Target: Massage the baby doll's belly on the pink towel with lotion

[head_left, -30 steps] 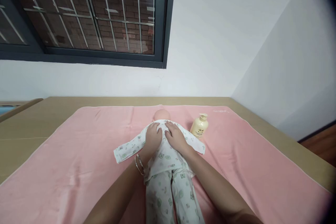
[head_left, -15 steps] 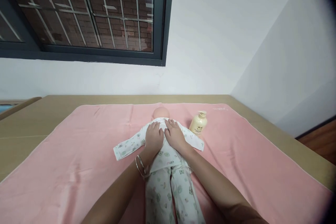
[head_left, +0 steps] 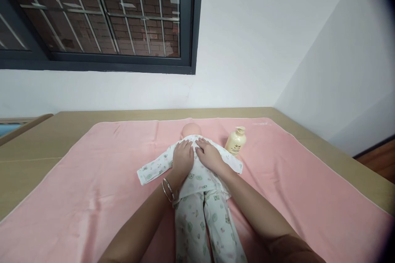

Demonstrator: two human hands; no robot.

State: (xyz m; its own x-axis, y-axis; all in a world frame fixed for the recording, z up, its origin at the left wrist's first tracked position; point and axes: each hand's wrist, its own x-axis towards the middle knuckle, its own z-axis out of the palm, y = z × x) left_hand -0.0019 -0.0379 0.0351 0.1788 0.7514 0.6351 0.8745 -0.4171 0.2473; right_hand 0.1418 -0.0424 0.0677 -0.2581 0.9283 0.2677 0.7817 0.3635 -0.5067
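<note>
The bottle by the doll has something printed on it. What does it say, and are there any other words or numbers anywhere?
Bottle: a small dark mark and lines of print on its front, too small and blurred to read.
Pink towel: a faint pale mark near its far right corner, too faint to read.
Doll's clothes: only little green pictures, no words that can be made out.
Nothing else shows any writing or numbers.

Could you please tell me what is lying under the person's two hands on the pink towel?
A doll in printed pyjamas lies under the left hand and right hand, both flat on its upper body. Which way it faces is hidden.
</note>
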